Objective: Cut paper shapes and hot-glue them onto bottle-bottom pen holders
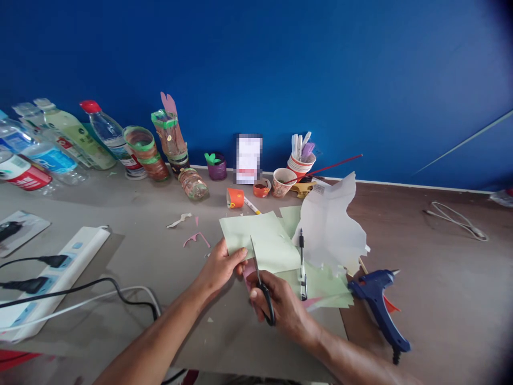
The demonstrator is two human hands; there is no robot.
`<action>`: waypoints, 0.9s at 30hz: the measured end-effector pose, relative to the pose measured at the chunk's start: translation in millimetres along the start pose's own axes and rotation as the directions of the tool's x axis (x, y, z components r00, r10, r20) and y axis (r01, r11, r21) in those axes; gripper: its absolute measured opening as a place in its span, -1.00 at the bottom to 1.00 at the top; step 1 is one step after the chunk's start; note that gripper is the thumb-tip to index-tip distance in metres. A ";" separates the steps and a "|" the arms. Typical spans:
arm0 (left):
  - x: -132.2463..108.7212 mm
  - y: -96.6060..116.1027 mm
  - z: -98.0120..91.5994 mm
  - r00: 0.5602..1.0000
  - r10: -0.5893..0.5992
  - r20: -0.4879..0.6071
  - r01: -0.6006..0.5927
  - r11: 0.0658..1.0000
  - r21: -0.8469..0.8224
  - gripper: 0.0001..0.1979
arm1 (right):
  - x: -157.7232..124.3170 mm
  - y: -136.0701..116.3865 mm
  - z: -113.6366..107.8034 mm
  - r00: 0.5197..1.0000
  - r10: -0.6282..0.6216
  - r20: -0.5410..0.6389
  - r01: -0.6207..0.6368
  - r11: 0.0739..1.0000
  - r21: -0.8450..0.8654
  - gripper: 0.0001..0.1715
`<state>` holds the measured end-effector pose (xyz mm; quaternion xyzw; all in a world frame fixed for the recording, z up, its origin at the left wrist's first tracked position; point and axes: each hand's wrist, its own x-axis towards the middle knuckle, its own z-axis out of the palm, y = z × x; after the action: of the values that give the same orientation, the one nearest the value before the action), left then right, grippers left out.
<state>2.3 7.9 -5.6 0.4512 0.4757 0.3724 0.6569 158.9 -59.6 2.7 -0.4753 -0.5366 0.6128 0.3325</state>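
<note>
My left hand (pixel 219 265) pinches the near left edge of a pale green paper sheet (pixel 262 240), fingers closed on it. My right hand (pixel 280 306) grips black-handled scissors (pixel 259 280), whose blades point up into the sheet's near edge. A bit of pink paper shows under my right fingers. More green sheets (pixel 320 283) lie underneath to the right, with a black pen (pixel 302 262) resting on them.
A white curled sheet (pixel 331 222) and a blue glue gun (pixel 379 302) lie at the right. Paper cups, a pen cup (pixel 301 163), decorated bottles (pixel 172 139) and plastic bottles line the blue wall. A power strip (pixel 60 267) with cables is at the left; pink scraps (pixel 196 238) lie nearby.
</note>
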 end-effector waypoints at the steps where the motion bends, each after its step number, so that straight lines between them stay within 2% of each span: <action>1: 0.1 0.0 -0.2 1.000 0.000 -0.006 0.000 1.000 0.010 -0.74 | 0.1 -0.5 0.0 1.000 0.006 -0.001 -0.006 1.000 -0.002 -0.41; 7: 1.0 -2.9 -2.0 1.000 0.008 -0.002 -0.008 0.999 0.042 -0.73 | 0.1 -0.6 -0.1 0.998 0.061 -0.013 -0.061 0.998 0.005 -0.41; 21: 0.5 -1.5 -2.0 1.000 0.022 0.014 -0.023 0.998 0.054 -0.75 | -1.8 7.8 -2.2 0.999 0.035 -0.027 -0.037 0.996 -0.086 -0.49; 27: -1.8 5.1 0.8 1.000 0.001 0.005 -0.001 0.999 0.034 -0.73 | -1.9 4.7 -0.9 0.997 0.063 -0.034 -0.063 0.998 0.008 -0.49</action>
<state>2.2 7.7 -0.1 0.4636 0.4802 0.3635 0.6499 160.8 -62.0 -1.4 -0.5012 -0.5136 0.6166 0.3238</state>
